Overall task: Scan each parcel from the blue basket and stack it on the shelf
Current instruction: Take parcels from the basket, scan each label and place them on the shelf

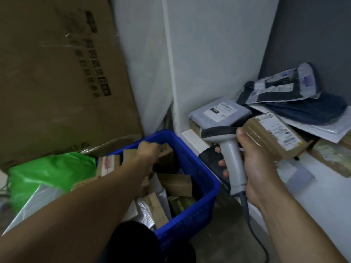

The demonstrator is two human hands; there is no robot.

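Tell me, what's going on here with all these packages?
A person is working through parcels. Their left hand reaches into the blue basket and grips a brown parcel near its far end; more parcels lie in the basket. Their right hand holds a grey scanner by its handle. On the white shelf there is already a pile: a grey mailer, a taped brown box and dark bags on top.

White shelf (313, 202) with a heap of parcels (273, 137), brown boxes (334, 160) below, a grey bag (222, 111) and dark bags (307, 109) above
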